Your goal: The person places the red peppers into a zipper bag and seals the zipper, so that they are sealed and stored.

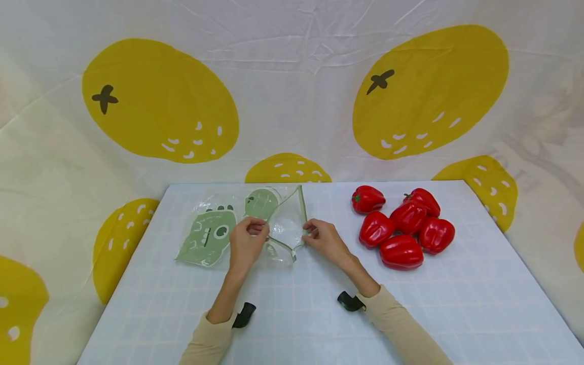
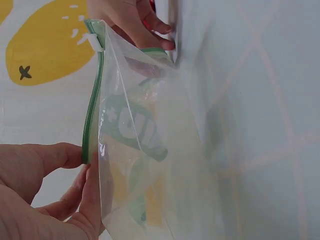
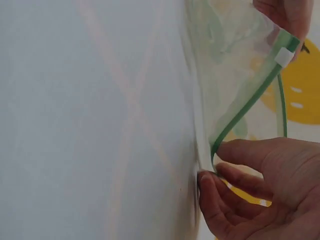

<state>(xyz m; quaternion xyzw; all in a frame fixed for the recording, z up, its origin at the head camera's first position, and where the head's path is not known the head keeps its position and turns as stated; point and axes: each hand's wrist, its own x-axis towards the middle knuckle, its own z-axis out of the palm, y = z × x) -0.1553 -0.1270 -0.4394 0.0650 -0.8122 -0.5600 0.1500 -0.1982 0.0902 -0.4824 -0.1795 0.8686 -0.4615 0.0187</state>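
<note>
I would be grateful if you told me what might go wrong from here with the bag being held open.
The clear, thin plastic bag with a green rim looks floppy, so its mouth might fall shut if the left hand or right hand loses its pinch. The glossy, rounded red bell peppers lie bunched together, so one may roll if nudged.

In the head view, both sleeves [image 1: 207,340] run off the bottom edge; the upper-right pepper [image 1: 428,199] is partly hidden; in the left wrist view, the left hand [image 2: 35,217] is cut off lower left; lettering [image 2: 131,125] mid-frame is too blurred to read.
</note>
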